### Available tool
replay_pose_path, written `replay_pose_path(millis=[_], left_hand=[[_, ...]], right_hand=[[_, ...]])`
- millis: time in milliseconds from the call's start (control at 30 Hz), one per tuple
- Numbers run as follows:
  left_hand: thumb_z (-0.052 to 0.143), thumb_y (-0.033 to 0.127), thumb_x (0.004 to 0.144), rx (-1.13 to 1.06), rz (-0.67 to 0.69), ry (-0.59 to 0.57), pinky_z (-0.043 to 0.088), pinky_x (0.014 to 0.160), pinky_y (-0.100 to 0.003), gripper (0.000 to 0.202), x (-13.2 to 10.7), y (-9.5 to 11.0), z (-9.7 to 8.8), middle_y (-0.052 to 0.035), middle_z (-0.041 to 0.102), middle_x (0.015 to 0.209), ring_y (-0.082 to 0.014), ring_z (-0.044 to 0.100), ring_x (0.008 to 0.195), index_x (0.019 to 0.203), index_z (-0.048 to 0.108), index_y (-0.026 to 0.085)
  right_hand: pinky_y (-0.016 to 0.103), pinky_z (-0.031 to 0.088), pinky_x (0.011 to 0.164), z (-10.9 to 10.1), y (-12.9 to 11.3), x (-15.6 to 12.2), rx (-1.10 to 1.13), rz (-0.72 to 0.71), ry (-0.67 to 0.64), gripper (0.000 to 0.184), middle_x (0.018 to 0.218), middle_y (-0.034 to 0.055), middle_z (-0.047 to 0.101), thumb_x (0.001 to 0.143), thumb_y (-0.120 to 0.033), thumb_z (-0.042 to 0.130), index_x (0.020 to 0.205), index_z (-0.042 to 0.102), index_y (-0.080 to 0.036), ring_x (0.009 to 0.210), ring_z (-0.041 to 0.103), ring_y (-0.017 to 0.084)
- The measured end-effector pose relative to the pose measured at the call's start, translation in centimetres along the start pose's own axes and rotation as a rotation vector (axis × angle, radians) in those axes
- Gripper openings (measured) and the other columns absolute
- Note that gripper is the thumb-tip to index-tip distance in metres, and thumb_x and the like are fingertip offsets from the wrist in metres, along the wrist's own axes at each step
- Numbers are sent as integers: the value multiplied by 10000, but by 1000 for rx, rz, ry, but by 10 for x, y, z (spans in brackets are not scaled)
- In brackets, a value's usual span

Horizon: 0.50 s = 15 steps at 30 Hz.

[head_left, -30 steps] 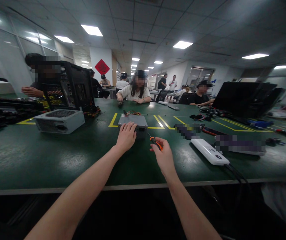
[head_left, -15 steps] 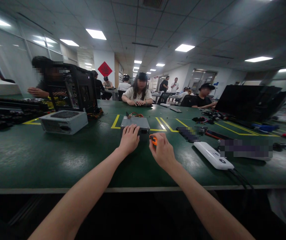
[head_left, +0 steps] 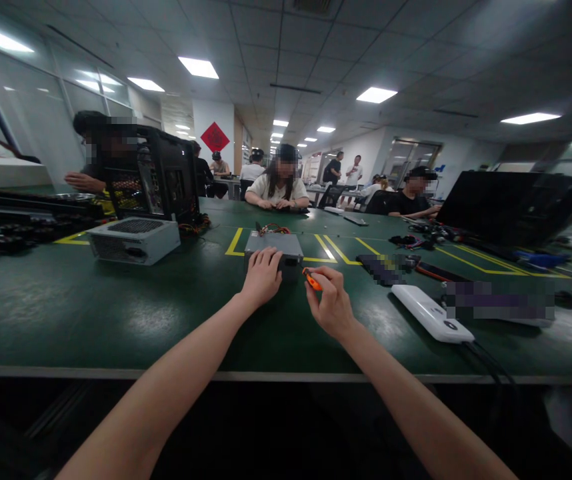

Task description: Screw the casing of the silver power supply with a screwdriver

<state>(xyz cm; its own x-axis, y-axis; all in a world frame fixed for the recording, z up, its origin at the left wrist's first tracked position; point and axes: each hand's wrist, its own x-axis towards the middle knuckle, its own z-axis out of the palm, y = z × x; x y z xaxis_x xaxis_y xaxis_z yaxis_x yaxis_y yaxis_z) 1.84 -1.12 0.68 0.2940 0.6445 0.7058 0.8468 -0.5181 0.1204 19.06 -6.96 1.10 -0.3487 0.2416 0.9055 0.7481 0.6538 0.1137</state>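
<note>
A grey metal computer power supply (head_left: 291, 247) sits on the green table in front of me, its cables bunched at the far side. My left hand (head_left: 263, 277) lies over its near left part, fingers curved on the top edge and thumb down the front face, gripping it. An orange and black screwdriver (head_left: 312, 280) is pinched in my closed right hand (head_left: 331, 300). Its thin shaft points at the right front corner of the power supply; whether the tip touches is too small to tell.
Another power supply (head_left: 133, 240) stands at the left, before an open black computer case (head_left: 169, 173). A white power bank (head_left: 431, 313) with cables lies at the right, near blurred-out items. Black monitors (head_left: 506, 207) stand beyond. A person (head_left: 279, 183) sits opposite.
The screwdriver has tilted and its handle has drawn slightly back, so its shaft now shows. My left hand stays on the power supply. The whole view has shifted slightly.
</note>
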Motion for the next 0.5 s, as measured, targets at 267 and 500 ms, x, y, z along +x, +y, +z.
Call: replay_pose_path(millis=[267,500], left_hand=[[455,194,780,-2,1,5,200,1056,-416,445,1,0,1,-127,445,1268,-246,348,1221,1222,427,149],[454,193,781,-1,2,4,200,1056,-410,446,1,-1,1,-119,447,1266,-244,352,1219,1225,426,155]], right_hand=[[342,469,733,0,6,-2,-150,27,-22,217,977,85,506,814,-198,491,1022,445,-244,887,514,189],[334,485,751,0,7,-3,-93,36,-17,287,1085,106,461,807,-147,461,1074,408,-238,997,495,196]])
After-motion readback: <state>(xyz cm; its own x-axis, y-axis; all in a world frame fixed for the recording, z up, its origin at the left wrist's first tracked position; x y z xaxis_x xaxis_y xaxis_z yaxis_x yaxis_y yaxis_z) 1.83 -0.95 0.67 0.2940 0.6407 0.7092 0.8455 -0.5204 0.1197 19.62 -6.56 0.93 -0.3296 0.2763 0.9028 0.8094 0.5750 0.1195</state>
